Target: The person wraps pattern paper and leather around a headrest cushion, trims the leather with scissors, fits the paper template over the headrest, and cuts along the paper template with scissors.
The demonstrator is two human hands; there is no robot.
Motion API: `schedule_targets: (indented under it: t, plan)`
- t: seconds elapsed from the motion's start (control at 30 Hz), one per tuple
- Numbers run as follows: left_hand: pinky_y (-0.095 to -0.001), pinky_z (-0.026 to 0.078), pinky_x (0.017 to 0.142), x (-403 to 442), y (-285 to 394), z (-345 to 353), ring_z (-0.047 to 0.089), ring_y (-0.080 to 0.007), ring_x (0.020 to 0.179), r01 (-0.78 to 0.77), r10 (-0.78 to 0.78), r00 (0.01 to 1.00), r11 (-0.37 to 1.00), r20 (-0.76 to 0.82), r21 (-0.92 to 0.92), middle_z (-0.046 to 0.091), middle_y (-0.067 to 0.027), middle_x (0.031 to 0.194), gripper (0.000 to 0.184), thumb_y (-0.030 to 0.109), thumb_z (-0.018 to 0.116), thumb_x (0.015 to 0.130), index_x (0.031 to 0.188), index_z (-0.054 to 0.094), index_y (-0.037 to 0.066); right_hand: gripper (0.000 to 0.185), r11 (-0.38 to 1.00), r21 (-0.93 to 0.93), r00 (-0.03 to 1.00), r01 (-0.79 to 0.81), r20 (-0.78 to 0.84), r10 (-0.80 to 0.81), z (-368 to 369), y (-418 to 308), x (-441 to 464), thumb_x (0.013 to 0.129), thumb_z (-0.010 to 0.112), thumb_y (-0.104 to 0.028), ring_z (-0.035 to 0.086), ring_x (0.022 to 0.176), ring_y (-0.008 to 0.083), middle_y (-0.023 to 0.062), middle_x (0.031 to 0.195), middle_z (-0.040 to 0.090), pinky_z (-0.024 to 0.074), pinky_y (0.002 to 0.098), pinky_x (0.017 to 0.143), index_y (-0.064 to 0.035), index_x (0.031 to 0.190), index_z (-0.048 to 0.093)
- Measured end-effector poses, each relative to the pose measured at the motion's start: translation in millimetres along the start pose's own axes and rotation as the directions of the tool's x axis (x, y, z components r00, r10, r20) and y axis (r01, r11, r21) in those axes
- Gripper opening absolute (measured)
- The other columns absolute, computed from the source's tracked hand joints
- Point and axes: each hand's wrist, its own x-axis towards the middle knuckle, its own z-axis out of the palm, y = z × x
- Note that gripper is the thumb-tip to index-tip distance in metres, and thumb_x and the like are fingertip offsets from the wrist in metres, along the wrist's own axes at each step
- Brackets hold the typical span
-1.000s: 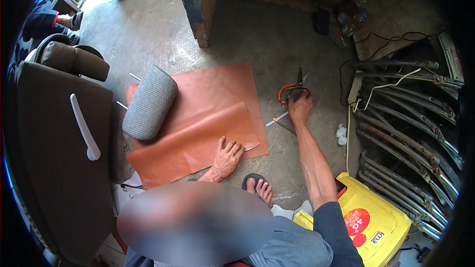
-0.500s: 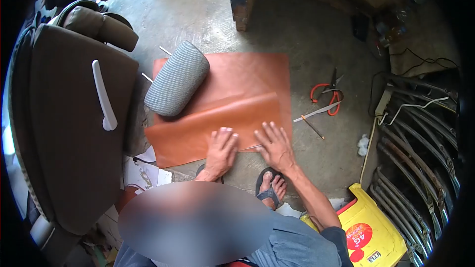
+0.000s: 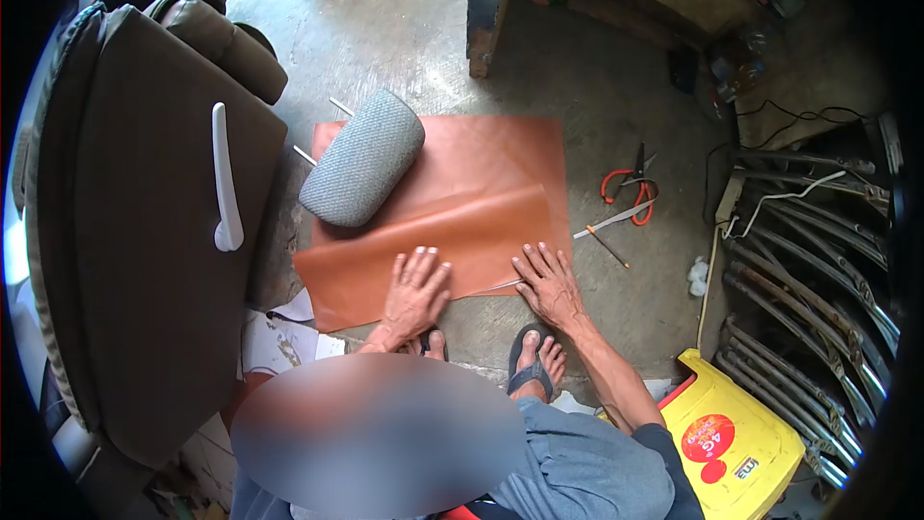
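A sheet of orange-brown leather-like material [image 3: 500, 149] lies on the floor, its near part folded over. My left hand [image 3: 416, 289] rests flat on the folded part near the front edge, fingers spread. Toward the front right corner, my right hand [image 3: 551, 289] also lies flat with its fingers apart. A thin, pale, pointed thing [image 3: 504, 284] sticks out from beside the right hand; I cannot make out its kind. A grey fabric headrest [image 3: 363, 159] with two metal posts sits tilted on the sheet's left side, apart from both hands.
Orange-handled scissors [image 3: 639, 195] lie right of the sheet, with a pale blade-like strip [image 3: 616, 219] and a thin stick [image 3: 608, 247]. A dark seat back [image 3: 159, 221] stands left. Curved metal tubes [image 3: 808, 299] and a yellow plastic stool [image 3: 736, 429] are at right.
My hands have spread farther apart over the sheet, the left going left and the right going right. The whole view has shifted slightly. The headrest stays on the sheet.
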Motion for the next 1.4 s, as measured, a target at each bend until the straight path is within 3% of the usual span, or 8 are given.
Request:
schedule_targets:
  t: [0.2,0.33,0.63,0.97,1.07,1.17,1.33,1.4]
  plan:
    - [-0.0565,0.016,0.123,41,51,39,0.034,-0.0305,0.148,-0.221,0.233,0.968,0.967,0.094,-0.124,0.045,-0.0124,0.154,0.053,0.038,0.063,0.095,0.142,0.055,0.014,0.046,0.987,0.153,0.969,-0.056,-0.229,0.09,-4,26,-7,0.094,0.064,-0.021,0.05,0.133,0.038,0.0214,0.141,0.055,0.0401,0.0496,0.11,-0.0037,0.136,0.057]
    - [-0.0562,0.018,0.123,57,65,51,0.038,-0.0288,0.146,-0.266,0.277,0.957,0.956,0.083,-0.122,0.049,-0.0104,0.15,0.047,0.036,0.062,0.096,0.138,0.059,0.014,0.039,0.826,0.333,0.648,-0.455,-0.512,0.564,-32,105,11,0.093,0.064,-0.018,0.059,0.108,0.0429,0.0278,0.121,0.06,0.0462,0.0492,0.095,0.0065,0.122,0.059]
    - [-0.0551,0.028,0.118,72,75,52,0.049,-0.029,0.135,-0.292,0.296,0.954,0.954,0.044,-0.071,0.058,-0.0103,0.138,0.036,0.029,0.064,0.094,0.126,0.067,0.016,0.06,0.496,0.294,0.419,-0.817,-0.287,0.861,-61,193,37,0.09,0.068,-0.043,0.058,0.112,0.0455,0.0287,0.115,0.061,0.0468,0.0501,0.098,-0.0019,0.132,0.057]
    - [-0.0579,0.03,0.115,69,71,57,0.056,-0.0291,0.127,-0.322,0.323,0.946,0.944,-0.006,-0.071,0.064,-0.0105,0.13,0.03,0.021,0.07,0.088,0.117,0.071,0.014,0.064,0.524,0.332,0.451,-0.785,-0.275,0.849,-49,202,43,0.086,0.073,-0.042,0.063,0.108,0.0472,0.0295,0.118,0.061,0.0525,0.0537,0.089,-0.0024,0.132,0.051]
    - [-0.0584,0.03,0.115,70,72,58,0.056,-0.0291,0.126,-0.333,0.333,0.943,0.941,-0.01,-0.062,0.064,-0.0105,0.13,0.03,0.021,0.07,0.088,0.117,0.071,0.014,0.058,0.609,0.413,0.491,-0.677,-0.363,0.792,-46,209,43,0.086,0.07,-0.032,0.065,0.104,0.0496,0.033,0.107,0.067,0.0512,0.0534,0.089,0.0003,0.13,0.051]
    - [-0.0579,0.03,0.115,71,75,52,0.056,-0.0292,0.127,-0.314,0.316,0.949,0.946,0.006,-0.081,0.063,-0.0108,0.13,0.029,0.021,0.07,0.089,0.117,0.071,0.014,0.048,0.517,0.429,0.485,-0.741,-0.192,0.853,-60,207,45,0.084,0.067,-0.021,0.065,0.106,0.0477,0.0322,0.104,0.068,0.0523,0.0518,0.089,0.0019,0.125,0.055]
    - [-0.0572,0.028,0.118,65,75,50,0.052,-0.0296,0.132,-0.263,0.27,0.962,0.957,0.04,-0.124,0.061,-0.011,0.134,0.031,0.023,0.065,0.092,0.121,0.07,0.014,0.033,0.441,0.442,0.354,-0.781,-0.269,0.896,-50,217,4,0.085,0.066,-0.014,0.071,0.093,0.0445,0.0236,0.105,0.072,0.0567,0.0488,0.079,-0.0008,0.115,0.062]
    - [-0.0568,0.028,0.119,64,76,50,0.051,-0.0298,0.133,-0.262,0.269,0.963,0.956,0.036,-0.133,0.06,-0.0112,0.135,0.031,0.022,0.065,0.092,0.122,0.07,0.013,0.03,0.259,0.822,0.299,-0.507,-0.115,0.948,-54,230,-20,0.086,0.061,-0.006,0.072,0.078,0.0341,0.0188,0.101,0.072,0.0572,0.0426,0.062,-0.0013,0.116,0.061]
